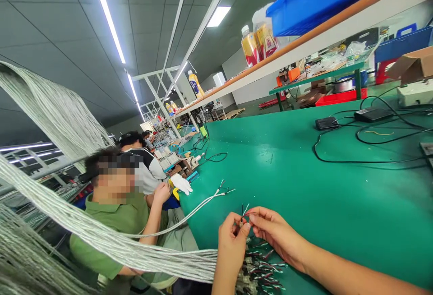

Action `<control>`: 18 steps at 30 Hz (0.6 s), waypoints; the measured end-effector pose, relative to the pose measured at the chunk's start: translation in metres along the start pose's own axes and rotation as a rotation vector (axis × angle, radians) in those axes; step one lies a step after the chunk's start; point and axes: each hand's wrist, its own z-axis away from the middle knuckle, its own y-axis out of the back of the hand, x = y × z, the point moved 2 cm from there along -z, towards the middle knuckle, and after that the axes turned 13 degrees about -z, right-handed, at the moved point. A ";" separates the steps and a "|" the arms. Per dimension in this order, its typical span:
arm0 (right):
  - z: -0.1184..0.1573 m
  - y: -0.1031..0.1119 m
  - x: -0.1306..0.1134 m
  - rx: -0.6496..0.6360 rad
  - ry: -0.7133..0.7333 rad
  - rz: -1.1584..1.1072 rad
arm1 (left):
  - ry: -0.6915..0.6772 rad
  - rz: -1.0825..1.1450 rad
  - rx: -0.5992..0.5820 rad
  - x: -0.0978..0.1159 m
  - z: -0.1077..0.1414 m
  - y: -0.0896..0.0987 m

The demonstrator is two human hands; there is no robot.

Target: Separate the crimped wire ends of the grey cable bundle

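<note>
The left hand (232, 250) and right hand (275, 234) seem clamped together on thin wire ends (243, 216), pinched between their fingertips, just above a heap of wire harnesses (260, 270) on the green bench mat (270, 173).

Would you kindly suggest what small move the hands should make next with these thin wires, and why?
I would probably have the right hand ease the wires apart, one at a time. Their black, red and white ends appear bunched together above the left hand, which seems to pinch them, and the right hand is reaching right beside them.
</note>
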 end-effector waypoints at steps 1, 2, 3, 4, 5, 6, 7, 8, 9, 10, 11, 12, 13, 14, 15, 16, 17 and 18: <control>0.000 -0.001 -0.001 -0.005 0.006 0.024 | 0.000 0.005 -0.008 0.001 0.000 0.000; 0.001 -0.002 -0.001 -0.011 0.012 0.046 | -0.012 -0.001 -0.008 0.004 0.001 0.001; 0.001 -0.002 -0.001 -0.016 0.018 0.063 | -0.034 -0.021 -0.003 0.007 0.002 0.003; 0.001 -0.003 -0.002 -0.021 0.022 0.075 | -0.061 -0.054 0.004 0.012 0.003 0.004; 0.001 -0.003 -0.002 -0.025 0.025 0.083 | -0.083 -0.088 0.011 0.016 0.004 0.006; 0.001 -0.003 -0.002 -0.029 0.025 0.087 | -0.094 -0.115 0.015 0.020 0.006 0.007; 0.001 -0.003 -0.003 -0.032 0.026 0.090 | -0.095 -0.131 0.016 0.023 0.007 0.008; 0.001 -0.002 -0.003 -0.034 0.026 0.091 | -0.094 -0.136 0.018 0.024 0.007 0.008; 0.001 -0.002 -0.003 -0.035 0.026 0.093 | -0.091 -0.133 0.024 0.025 0.008 0.008; 0.000 -0.002 -0.002 -0.037 0.028 0.093 | -0.087 -0.122 0.031 0.023 0.008 0.008; 0.000 -0.002 -0.002 -0.036 0.030 0.089 | -0.083 -0.108 0.039 0.021 0.007 0.008; 0.000 -0.002 -0.002 -0.032 0.030 0.079 | -0.081 -0.092 0.048 0.018 0.006 0.007; -0.001 -0.002 -0.002 -0.027 0.027 0.064 | -0.083 -0.077 0.055 0.015 0.005 0.007; -0.001 -0.002 -0.001 -0.022 0.021 0.046 | -0.085 -0.063 0.055 0.012 0.004 0.006; -0.001 -0.003 -0.001 -0.018 0.017 0.029 | -0.091 -0.051 0.048 0.009 0.003 0.005; -0.001 -0.003 -0.001 -0.016 0.012 0.014 | -0.097 -0.042 0.036 0.008 0.003 0.004; -0.001 -0.004 -0.001 -0.018 0.009 0.004 | -0.102 -0.037 0.022 0.007 0.002 0.004; 0.000 -0.005 -0.001 -0.021 0.009 0.001 | -0.105 -0.033 0.008 0.006 0.002 0.003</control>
